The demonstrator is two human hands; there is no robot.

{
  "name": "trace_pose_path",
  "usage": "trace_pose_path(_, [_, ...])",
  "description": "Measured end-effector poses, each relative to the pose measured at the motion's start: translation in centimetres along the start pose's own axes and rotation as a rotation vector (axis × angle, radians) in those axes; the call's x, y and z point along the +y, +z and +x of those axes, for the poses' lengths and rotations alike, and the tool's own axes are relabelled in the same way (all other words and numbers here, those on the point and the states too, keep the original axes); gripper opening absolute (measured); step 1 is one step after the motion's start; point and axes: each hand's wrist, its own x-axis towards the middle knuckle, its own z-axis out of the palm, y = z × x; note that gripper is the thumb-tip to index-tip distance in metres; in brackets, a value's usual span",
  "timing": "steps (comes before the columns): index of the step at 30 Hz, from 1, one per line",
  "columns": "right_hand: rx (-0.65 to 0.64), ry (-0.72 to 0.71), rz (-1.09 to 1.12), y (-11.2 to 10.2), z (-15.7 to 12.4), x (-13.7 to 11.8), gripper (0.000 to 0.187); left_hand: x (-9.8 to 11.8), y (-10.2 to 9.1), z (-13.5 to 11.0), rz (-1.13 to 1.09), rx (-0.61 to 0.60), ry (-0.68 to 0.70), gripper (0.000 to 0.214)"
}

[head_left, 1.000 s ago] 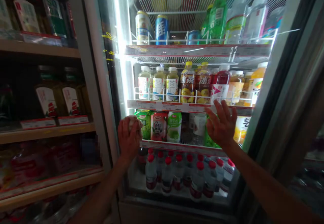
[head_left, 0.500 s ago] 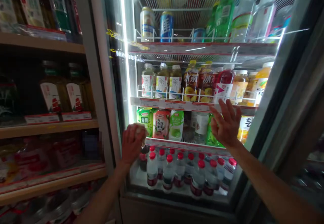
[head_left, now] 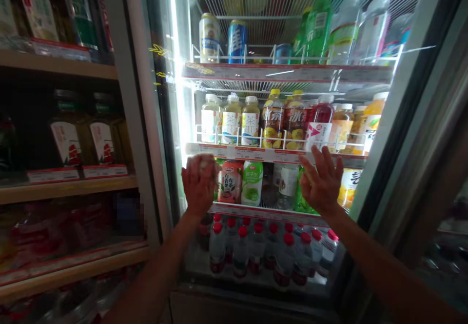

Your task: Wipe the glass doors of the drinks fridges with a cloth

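Observation:
My left hand (head_left: 198,183) presses a wadded white cloth (head_left: 203,164) against the glass door (head_left: 175,119) of a lit drinks fridge, at the height of the third shelf. Its fingers are closed round the cloth. My right hand (head_left: 321,181) lies flat on the same glass with its fingers spread, holding nothing, further right at the same height. Behind the glass stand bottled drinks (head_left: 241,182) and, lower down, red-capped water bottles (head_left: 256,251).
Cans and green bottles (head_left: 314,26) fill the fridge's top shelf, tea and juice bottles (head_left: 270,121) the one below. Wooden shelves (head_left: 69,182) with dark bottles stand to the left. The door's dark frame (head_left: 409,119) runs down the right.
My left hand with the cloth went down and to the right on the glass, then back up to shelf height. My right hand has stayed flat in place.

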Motion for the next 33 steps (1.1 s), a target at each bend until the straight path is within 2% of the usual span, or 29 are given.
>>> trace_pose_path(2, [-0.002,0.009,-0.002,0.0,0.0,-0.1,0.056,-0.5,0.2,1.7,0.032,0.08,-0.133,0.046])
trace_pose_path(4, [-0.002,0.011,0.002,0.0,0.0,-0.1,0.056,1.0,0.8,2.8,0.013,0.086,-0.097,0.045])
trace_pose_path(8, [0.009,0.0,0.007,0.1,-0.1,0.1,0.054,5.9,2.2,3.1,-0.082,-0.078,0.3,0.041])
trace_pose_path(10, [0.012,-0.011,-0.001,0.1,-0.2,0.2,0.053,6.3,2.4,3.2,-0.102,-0.108,0.411,0.037])
trace_pose_path(12, [0.018,-0.017,-0.005,0.1,-0.3,0.2,0.053,4.8,2.2,3.8,-0.074,-0.059,0.335,0.035])
trace_pose_path(15, [0.02,0.0,-0.01,0.2,-0.5,0.1,0.054,1.7,1.8,5.3,0.003,0.081,0.02,0.038])
trace_pose_path(17, [0.02,0.007,-0.016,0.2,-0.5,0.0,0.054,1.3,1.9,6.1,0.032,0.157,-0.132,0.039])
trace_pose_path(19, [0.015,0.007,-0.024,0.2,-0.5,0.0,0.055,3.0,2.4,6.3,0.022,0.162,-0.115,0.038])
trace_pose_path(23, [0.003,0.02,-0.029,0.1,-0.4,0.0,0.054,7.9,3.6,5.8,-0.071,-0.011,0.243,0.034])
trace_pose_path(25, [0.002,0.021,-0.028,0.0,-0.4,0.0,0.053,8.0,3.6,6.0,-0.096,-0.06,0.317,0.035])
trace_pose_path(27, [0.0,0.019,-0.024,0.0,-0.5,0.0,0.053,6.1,3.1,6.7,-0.087,-0.03,0.223,0.036])
trace_pose_path(30, [0.003,0.029,-0.017,0.0,-0.4,-0.1,0.056,2.4,2.4,8.2,-0.039,0.109,-0.075,0.039])
trace_pose_path(32, [0.008,0.031,-0.01,0.1,-0.4,-0.1,0.058,1.7,2.3,8.7,-0.021,0.162,-0.172,0.04])
trace_pose_path(33, [0.013,0.031,-0.004,0.1,-0.3,-0.2,0.059,2.2,2.4,8.7,-0.026,0.156,-0.153,0.039])
